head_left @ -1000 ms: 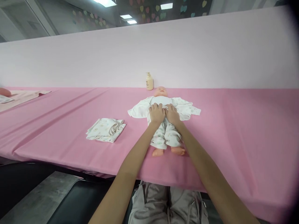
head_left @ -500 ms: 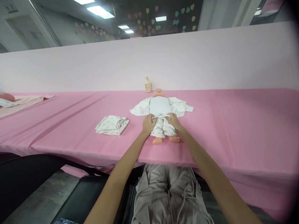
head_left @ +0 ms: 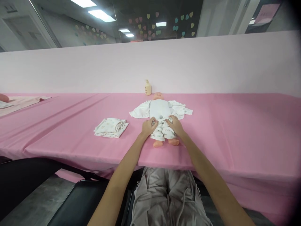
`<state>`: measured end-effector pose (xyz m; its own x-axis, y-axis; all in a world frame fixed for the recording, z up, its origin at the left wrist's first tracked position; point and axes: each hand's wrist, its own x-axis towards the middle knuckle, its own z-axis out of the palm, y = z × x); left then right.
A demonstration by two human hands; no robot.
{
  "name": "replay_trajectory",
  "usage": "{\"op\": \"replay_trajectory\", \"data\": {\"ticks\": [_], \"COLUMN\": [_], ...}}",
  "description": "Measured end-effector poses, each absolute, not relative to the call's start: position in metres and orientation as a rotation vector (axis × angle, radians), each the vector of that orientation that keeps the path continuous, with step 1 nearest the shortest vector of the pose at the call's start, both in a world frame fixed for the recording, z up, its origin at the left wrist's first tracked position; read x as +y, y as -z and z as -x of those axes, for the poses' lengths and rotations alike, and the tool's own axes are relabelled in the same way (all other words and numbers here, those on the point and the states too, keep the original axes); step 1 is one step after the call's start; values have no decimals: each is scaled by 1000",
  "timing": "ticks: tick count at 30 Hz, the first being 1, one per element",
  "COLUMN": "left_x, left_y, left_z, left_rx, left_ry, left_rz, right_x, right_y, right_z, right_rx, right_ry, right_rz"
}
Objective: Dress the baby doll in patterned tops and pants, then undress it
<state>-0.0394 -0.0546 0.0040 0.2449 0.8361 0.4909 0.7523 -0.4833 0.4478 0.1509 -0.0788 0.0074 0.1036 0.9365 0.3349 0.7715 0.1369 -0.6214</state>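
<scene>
A baby doll (head_left: 161, 109) lies on its back on the pink-covered table, head toward the wall and bare feet toward me. White patterned pants (head_left: 163, 132) cover its legs, and the waistband is bunched at the hips. My left hand (head_left: 149, 126) is closed on the waistband's left side. On the right side my right hand (head_left: 175, 124) pinches the same waistband. A white long-sleeved shirt (head_left: 142, 110) lies spread under the doll's arms and torso, its front apart over the pale body.
A folded white patterned cloth (head_left: 111, 127) lies left of the doll. Behind the head stands a cream pump bottle (head_left: 148, 88) by the white wall. At far left is a peach cloth (head_left: 21, 102). A black chair (head_left: 80, 201) stands below the table's pink cover (head_left: 235, 131).
The front of the waistband has dipped and bunched between my hands, and more of the doll's lower belly shows. Both hands keep hold. The view has shifted slightly.
</scene>
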Motion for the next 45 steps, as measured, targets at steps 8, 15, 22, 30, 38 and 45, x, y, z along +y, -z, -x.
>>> {"op": "replay_trajectory", "data": {"ticks": [8,15,22,30,38,45], "left_x": [-56,-59,-59,-58,-61,-105], "left_y": [-6,-8,-8,-7,-10,-24], "left_z": [37,37,37,37,37,45], "left_rx": [1498,1506,1501,1494,1525,1391], "left_ry": [-1050,-1044,-1037,-1030,-985,-688], "left_rz": [-2351,-2363,-2366,-2375,-2373,-2434], "right_x": [-79,-80,-82,-88,-95,-139], "right_y": [-10,-14,-16,-19,-25,-32], "right_z": [-149,-147,-146,-146,-148,-156], "right_rx": [-1709,-1691,-1709,-1775,-1835,-2110], "right_ry": [-187,-162,-211,-223,-312,-512], "right_rz": [1861,2026,2042,2003,1969,1830]}}
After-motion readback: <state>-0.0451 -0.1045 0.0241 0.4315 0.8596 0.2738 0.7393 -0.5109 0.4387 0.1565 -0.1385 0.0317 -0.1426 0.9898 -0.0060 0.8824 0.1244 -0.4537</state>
